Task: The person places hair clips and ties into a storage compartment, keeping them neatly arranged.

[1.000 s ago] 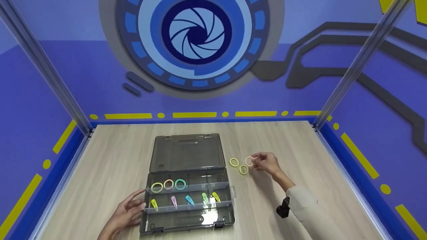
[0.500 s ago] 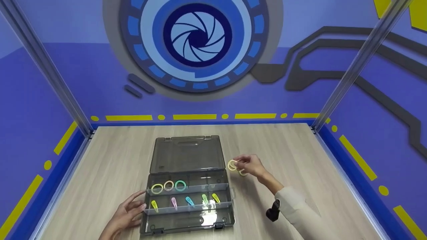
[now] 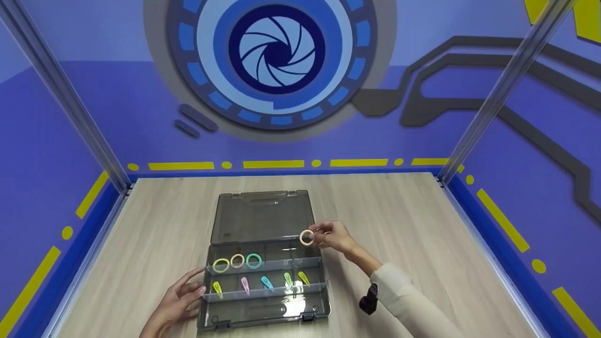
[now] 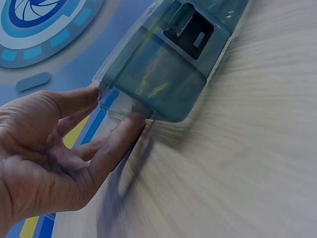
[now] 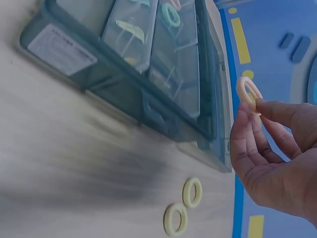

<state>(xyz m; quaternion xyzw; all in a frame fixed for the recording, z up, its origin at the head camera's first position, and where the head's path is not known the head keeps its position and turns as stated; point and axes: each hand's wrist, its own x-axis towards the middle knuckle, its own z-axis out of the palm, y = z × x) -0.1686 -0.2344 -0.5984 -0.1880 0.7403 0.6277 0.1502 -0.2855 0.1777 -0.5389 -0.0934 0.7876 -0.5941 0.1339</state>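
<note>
My right hand [image 3: 334, 235] pinches a pale peach hair tie [image 3: 306, 237] between thumb and fingertips, raised over the box's back right corner. The grey see-through compartment box [image 3: 263, 311] lies with its lid [image 3: 263, 216] folded back. My left hand [image 3: 176, 300] rests its fingertips and thumb against the box's left side, fingers loosely bent. Yellow [image 3: 220, 265], peach [image 3: 237, 261] and green [image 3: 254, 260] hair ties lie in the back row. Several coloured snap hair clips, one of them blue [image 3: 266, 282], lie along the middle row.
Two pale yellow hair ties [image 5: 192, 192] lie on the wooden table [image 3: 404, 206] right of the box; my right hand hides them in the head view. Blue walls and metal posts [image 3: 497, 103] bound the table. A black wrist device [image 3: 369, 300] hangs at my right sleeve.
My right hand has carried the peach hair tie leftward, from above the table beside the yellow ones to the box's back right corner. The left hand has stayed at the box's side.
</note>
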